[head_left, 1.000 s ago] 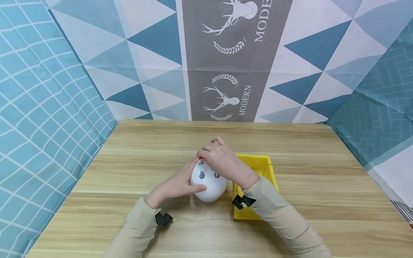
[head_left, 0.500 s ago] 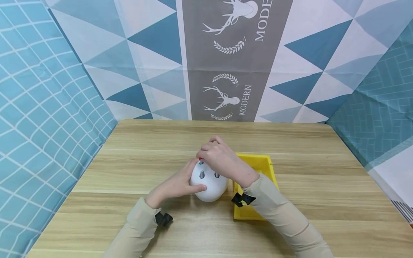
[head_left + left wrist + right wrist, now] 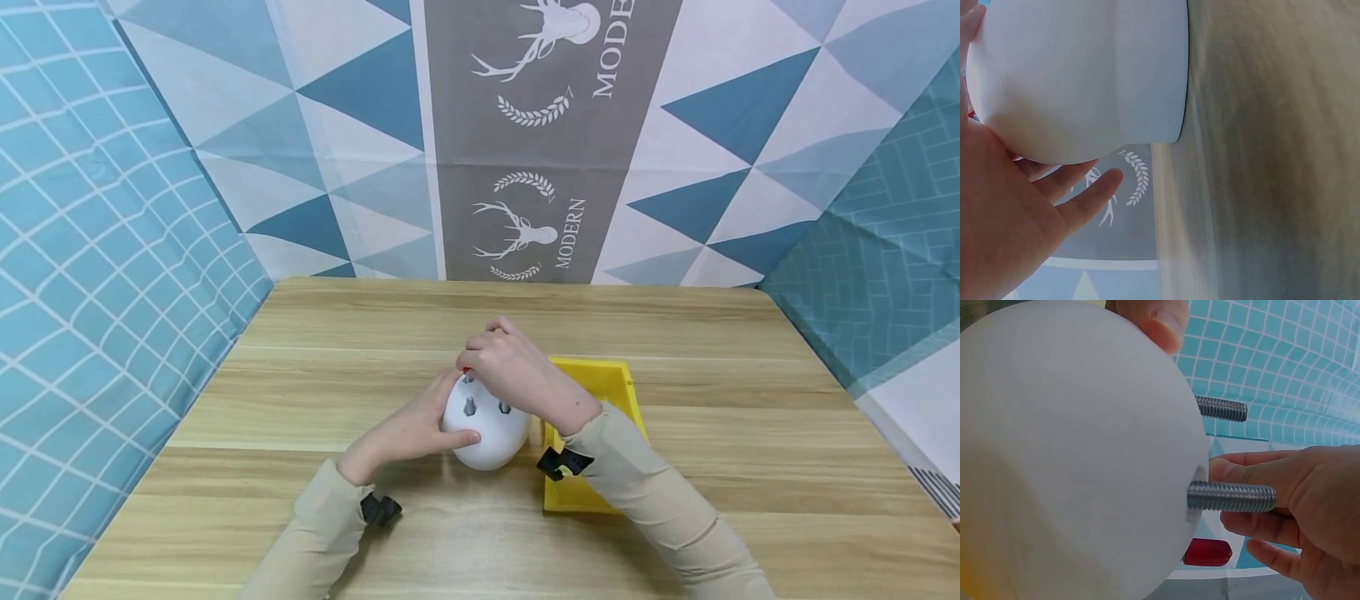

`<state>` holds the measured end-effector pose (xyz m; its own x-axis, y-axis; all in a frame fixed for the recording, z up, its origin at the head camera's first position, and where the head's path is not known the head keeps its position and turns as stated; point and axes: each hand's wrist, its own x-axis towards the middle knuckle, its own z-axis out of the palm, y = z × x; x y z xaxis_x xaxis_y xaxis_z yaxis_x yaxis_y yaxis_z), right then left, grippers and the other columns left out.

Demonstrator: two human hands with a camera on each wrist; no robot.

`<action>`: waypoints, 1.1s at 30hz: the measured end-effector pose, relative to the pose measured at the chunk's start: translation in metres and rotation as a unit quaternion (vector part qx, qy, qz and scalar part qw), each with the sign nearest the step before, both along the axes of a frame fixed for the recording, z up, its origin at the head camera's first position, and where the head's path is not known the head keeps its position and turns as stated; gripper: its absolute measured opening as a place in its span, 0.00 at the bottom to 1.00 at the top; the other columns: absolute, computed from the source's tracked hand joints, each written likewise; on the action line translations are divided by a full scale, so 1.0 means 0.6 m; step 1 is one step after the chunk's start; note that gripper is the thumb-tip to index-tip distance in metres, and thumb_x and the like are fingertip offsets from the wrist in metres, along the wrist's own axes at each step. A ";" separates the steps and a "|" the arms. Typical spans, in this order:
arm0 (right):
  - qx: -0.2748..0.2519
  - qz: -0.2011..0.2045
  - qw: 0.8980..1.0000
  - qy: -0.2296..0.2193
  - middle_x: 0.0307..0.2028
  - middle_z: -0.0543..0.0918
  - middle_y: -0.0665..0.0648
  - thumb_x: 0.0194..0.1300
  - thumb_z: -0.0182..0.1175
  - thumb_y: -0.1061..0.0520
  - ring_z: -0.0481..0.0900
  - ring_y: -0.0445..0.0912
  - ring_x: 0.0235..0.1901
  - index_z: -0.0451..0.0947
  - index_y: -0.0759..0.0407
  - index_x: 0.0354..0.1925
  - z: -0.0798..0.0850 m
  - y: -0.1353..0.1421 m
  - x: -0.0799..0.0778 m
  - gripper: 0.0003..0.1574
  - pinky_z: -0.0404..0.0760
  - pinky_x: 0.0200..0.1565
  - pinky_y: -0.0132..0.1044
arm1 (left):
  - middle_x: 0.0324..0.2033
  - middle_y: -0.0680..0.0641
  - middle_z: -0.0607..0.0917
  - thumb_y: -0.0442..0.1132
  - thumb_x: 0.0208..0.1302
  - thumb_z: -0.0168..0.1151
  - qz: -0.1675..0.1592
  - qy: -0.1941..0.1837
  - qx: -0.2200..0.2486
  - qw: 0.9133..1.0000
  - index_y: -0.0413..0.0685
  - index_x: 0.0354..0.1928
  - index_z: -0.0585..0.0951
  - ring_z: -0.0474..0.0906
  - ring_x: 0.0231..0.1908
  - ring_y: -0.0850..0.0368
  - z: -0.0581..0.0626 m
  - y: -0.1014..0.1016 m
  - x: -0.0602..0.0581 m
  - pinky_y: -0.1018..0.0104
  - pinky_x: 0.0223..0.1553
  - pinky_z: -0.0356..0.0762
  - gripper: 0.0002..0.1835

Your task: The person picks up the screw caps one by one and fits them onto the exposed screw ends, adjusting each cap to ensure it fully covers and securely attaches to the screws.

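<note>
A white dome (image 3: 491,437) with a rounded top and straight lower wall stands on the table. Threaded metal bolts (image 3: 1232,496) stick out of it. My left hand (image 3: 408,429) grips the dome from the left, its thumb on the near side and fingers round the far side. Over the dome's far side, my right hand (image 3: 517,375) pinches a small red cap (image 3: 467,368) at a bolt's tip; the fingers mostly hide it. In the right wrist view, a red rounded cap (image 3: 1208,552) covers another bolt, and the right fingertips are behind the bare bolt.
Right of the dome, a yellow bin (image 3: 628,392) stands under the right forearm, which hides part of it. The wooden table (image 3: 337,325) reaches back to a patterned cloth wall (image 3: 367,192). A blue tiled-print cloth (image 3: 112,250) hangs at the left.
</note>
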<state>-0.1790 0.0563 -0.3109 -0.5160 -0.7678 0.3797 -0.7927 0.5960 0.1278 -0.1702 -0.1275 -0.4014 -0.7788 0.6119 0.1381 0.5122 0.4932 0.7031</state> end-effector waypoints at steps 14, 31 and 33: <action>0.011 -0.005 1.000 -0.018 0.29 0.82 0.46 0.58 0.61 0.59 0.77 0.39 0.33 0.83 0.51 0.30 0.003 -0.002 -0.002 0.04 0.65 0.49 0.37 | 0.55 0.56 0.63 0.60 0.50 0.64 0.001 -0.004 0.005 1.000 0.64 0.66 0.51 0.66 0.50 0.62 0.001 -0.001 0.002 0.62 0.48 0.70 0.44; 0.031 -0.018 0.999 -0.036 0.29 0.82 0.47 0.57 0.62 0.58 0.77 0.40 0.33 0.83 0.51 0.32 0.003 -0.006 -0.002 0.04 0.65 0.49 0.37 | 0.55 0.56 0.63 0.60 0.50 0.64 -0.003 -0.007 0.008 1.000 0.63 0.66 0.50 0.65 0.50 0.62 -0.001 0.001 -0.002 0.63 0.48 0.70 0.46; 0.031 -0.018 0.999 -0.035 0.29 0.82 0.47 0.57 0.62 0.58 0.77 0.40 0.33 0.83 0.51 0.32 0.003 -0.006 -0.002 0.04 0.65 0.49 0.37 | 0.56 0.56 0.63 0.59 0.50 0.64 -0.002 -0.006 0.008 1.000 0.63 0.66 0.50 0.66 0.50 0.62 -0.001 0.000 -0.002 0.63 0.49 0.70 0.46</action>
